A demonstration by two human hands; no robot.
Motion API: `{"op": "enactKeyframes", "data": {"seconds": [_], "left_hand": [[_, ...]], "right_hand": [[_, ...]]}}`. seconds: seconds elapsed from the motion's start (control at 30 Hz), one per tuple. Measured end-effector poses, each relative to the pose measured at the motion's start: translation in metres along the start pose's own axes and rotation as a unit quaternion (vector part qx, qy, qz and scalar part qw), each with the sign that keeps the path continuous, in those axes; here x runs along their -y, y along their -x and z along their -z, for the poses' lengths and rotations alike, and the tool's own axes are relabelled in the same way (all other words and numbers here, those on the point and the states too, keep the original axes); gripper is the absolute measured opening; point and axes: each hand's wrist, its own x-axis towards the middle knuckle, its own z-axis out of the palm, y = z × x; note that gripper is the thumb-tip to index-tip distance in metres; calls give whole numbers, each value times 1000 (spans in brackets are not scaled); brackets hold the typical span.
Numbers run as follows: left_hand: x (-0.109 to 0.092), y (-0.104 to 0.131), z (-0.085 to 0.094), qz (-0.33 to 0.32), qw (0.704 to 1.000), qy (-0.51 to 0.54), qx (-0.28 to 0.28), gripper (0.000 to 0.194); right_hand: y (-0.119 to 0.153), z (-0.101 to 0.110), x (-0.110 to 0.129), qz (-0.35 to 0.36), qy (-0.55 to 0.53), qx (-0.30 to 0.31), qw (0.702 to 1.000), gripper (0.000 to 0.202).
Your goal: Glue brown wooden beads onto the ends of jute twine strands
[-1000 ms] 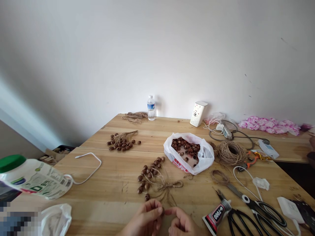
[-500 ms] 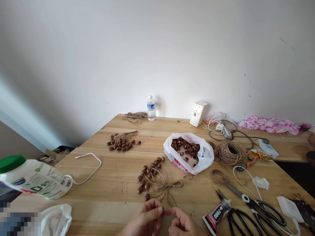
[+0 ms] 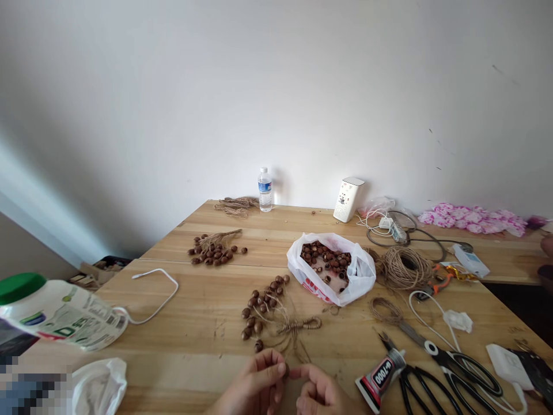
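Open tabletop point(image 3: 203, 328) between white cable point(image 3: 177, 286) and near nut cluster point(image 3: 258, 327); glue tube point(image 3: 381, 377), scissors point(image 3: 431, 349) crowd right side

On the desk point(image 3: 194, 300), just beyond the fingers point(image 3: 286, 372), lies a corded cluster of nutshells point(image 3: 258, 305); past it, to the left, lies another bunch point(image 3: 215, 251). Farther from the fingers, a bottle point(image 3: 265, 190) stands beside a twine bundle point(image 3: 237, 206). Ahead and right of them, a bag point(image 3: 360, 276) holds loose shells point(image 3: 327, 259), with a twine coil point(image 3: 407, 268) beside it. Right of the fingers lie the glue tube point(image 3: 381, 379) and scissors point(image 3: 466, 372); far left, a jar point(image 3: 64, 314).
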Motion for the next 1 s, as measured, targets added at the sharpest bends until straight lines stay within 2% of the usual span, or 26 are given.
{"op": "enactKeyframes", "data": {"seconds": [1.0], "left_hand": [[-1, 0, -1, 5, 1000, -6, 1, 28]], "right_hand": [[-1, 2, -4, 6, -3, 4, 1000, 60]]}}
